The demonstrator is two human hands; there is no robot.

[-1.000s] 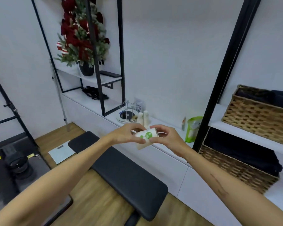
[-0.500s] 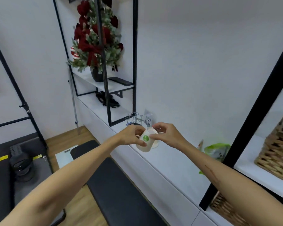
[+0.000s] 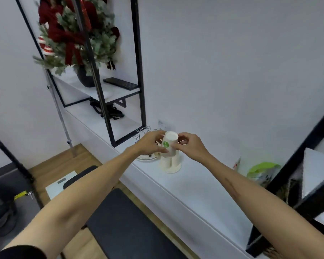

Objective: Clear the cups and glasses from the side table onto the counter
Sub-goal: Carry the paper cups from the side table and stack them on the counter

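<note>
Both hands, left hand (image 3: 150,144) and right hand (image 3: 190,146), pinch the upturned paper cup (image 3: 169,144) over the cups (image 3: 169,163) on the desk (image 3: 198,186); lower it squarely (a judgement); only then release.

2 hands (image 3: 152,143) hold 1 upturned paper cup (image 3: 169,144) above 2 more paper cups (image 3: 169,164) on 1 white counter (image 3: 204,186); nearby sit 1 green bag (image 3: 262,171), 1 keyboard (image 3: 121,83) and 1 potted festive plant (image 3: 75,34).
</note>
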